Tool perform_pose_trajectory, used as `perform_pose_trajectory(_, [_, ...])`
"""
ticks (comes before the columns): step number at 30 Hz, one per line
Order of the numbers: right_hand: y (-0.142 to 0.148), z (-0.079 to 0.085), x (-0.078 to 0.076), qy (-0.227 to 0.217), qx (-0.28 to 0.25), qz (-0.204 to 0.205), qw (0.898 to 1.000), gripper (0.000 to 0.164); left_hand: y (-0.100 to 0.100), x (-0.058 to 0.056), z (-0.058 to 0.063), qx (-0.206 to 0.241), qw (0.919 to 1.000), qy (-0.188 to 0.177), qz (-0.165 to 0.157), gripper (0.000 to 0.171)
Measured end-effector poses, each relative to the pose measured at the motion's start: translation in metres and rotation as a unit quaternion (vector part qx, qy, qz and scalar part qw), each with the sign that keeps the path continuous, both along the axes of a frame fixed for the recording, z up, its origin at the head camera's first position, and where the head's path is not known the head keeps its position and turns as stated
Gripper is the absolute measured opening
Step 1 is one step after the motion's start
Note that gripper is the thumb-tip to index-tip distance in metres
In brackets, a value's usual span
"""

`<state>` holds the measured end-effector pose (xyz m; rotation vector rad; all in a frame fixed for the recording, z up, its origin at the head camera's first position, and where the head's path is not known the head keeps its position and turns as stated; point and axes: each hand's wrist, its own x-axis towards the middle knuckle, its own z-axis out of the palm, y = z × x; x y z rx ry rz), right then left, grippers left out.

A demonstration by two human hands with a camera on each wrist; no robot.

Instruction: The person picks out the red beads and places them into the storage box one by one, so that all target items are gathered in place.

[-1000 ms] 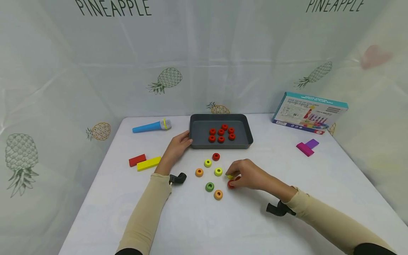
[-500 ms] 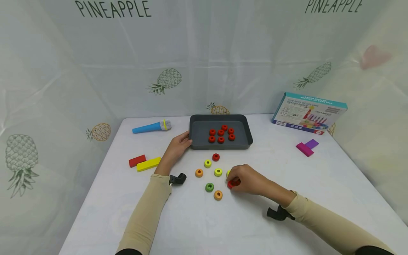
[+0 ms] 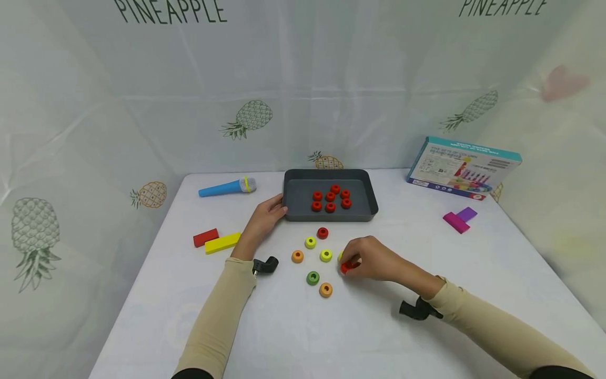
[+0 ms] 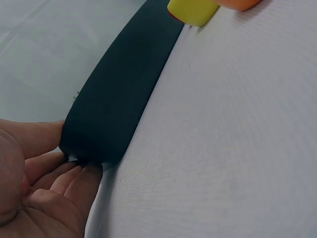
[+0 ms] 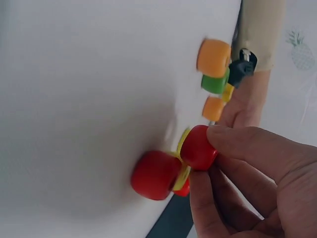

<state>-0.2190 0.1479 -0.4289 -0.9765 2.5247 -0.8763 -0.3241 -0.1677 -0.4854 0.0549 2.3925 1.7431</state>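
Note:
My left hand (image 3: 262,223) grips the near left corner of a dark grey tray (image 3: 293,213), which holds several red beads (image 3: 330,207). The left wrist view shows thumb and fingers about the end of the tray wall (image 4: 116,94). My right hand (image 3: 371,259) pinches a red bead (image 5: 198,148) between thumb and finger, just above the table. Beside it another red bead (image 5: 156,176) rests on the table, and a yellow bead (image 5: 182,178) is partly hidden behind them. Loose beads lie between the hands: a red bead (image 3: 322,232), a green bead (image 3: 312,278), yellow ones and orange ones.
A blue toy microphone (image 3: 227,187) lies at the back left. Red (image 3: 205,237) and yellow blocks (image 3: 222,243) lie beside my left forearm. At the right are magenta (image 3: 456,222) and purple blocks (image 3: 466,213), with a printed box (image 3: 464,168) behind them against the curtain.
My right hand has closed on a red bead and risen slightly with it from the table. The left hand and the tray have stayed in place.

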Motion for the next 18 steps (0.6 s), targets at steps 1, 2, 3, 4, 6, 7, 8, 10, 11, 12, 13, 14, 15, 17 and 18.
perform_pose_trajectory(1, [0.0,0.002,-0.001,-0.001,-0.002,0.0,1.0,0.019,0.0,0.0,0.001,0.0,1.0,-0.001,0.002,0.06])
perform_pose_trajectory(2, [0.0,0.003,-0.002,-0.003,-0.005,-0.001,1.0,0.019,0.0,0.0,0.001,0.002,1.0,-0.001,0.003,0.06])
perform_pose_trajectory(3, [0.0,0.005,-0.003,-0.002,-0.009,0.0,1.0,0.02,0.0,0.0,0.002,0.003,1.0,-0.001,0.003,0.06])
perform_pose_trajectory(4, [0.0,0.006,-0.003,-0.004,-0.012,-0.001,1.0,0.02,0.001,0.0,0.002,0.005,1.0,-0.003,0.004,0.06])
perform_pose_trajectory(6, [0.001,0.008,-0.004,-0.008,-0.019,-0.008,1.0,0.021,0.001,0.0,0.002,0.005,1.0,-0.003,0.005,0.06])
perform_pose_trajectory(7, [0.001,0.009,-0.004,-0.01,-0.022,-0.013,1.0,0.021,0.001,0.001,0.002,0.007,1.0,-0.003,0.005,0.06])
perform_pose_trajectory(8, [0.001,0.009,-0.005,-0.013,-0.026,-0.017,0.999,0.022,0.001,0.001,0.002,0.008,0.9999,-0.004,0.004,0.06])
perform_pose_trajectory(10, [0.001,0.01,-0.006,-0.016,-0.031,-0.025,0.999,0.022,0.001,0.001,0.001,0.008,1.0,-0.004,0.004,0.06])
perform_pose_trajectory(11, [0.001,0.01,-0.007,-0.016,-0.034,-0.025,0.999,0.022,0.001,0.001,0.001,0.008,1.0,-0.002,0.004,0.06])
perform_pose_trajectory(12, [0.001,0.01,-0.008,-0.016,-0.037,-0.026,0.999,0.021,0.001,0.001,0.001,0.009,1.0,-0.003,0.003,0.06])
perform_pose_trajectory(13, [0.0,0.01,-0.009,-0.016,-0.039,-0.024,0.999,0.021,0.001,0.001,0.001,0.01,0.9999,-0.003,0.003,0.06])
perform_pose_trajectory(14, [0.0,0.011,-0.011,-0.016,-0.041,-0.023,0.999,0.021,0.001,0.002,0.001,0.009,0.9999,-0.003,0.003,0.06])
perform_pose_trajectory(15, [0.0,0.011,-0.013,-0.017,-0.042,-0.021,0.999,0.021,0.001,0.002,0.001,0.009,1.0,-0.002,0.003,0.06])
perform_pose_trajectory(17, [-0.001,0.012,-0.017,-0.02,-0.045,-0.021,0.999,0.021,0.001,0.003,0.002,0.006,1.0,-0.002,0.003,0.06])
perform_pose_trajectory(18, [-0.001,0.013,-0.019,-0.021,-0.046,-0.021,0.998,0.021,0.001,0.002,0.002,0.006,1.0,-0.001,0.003,0.06])
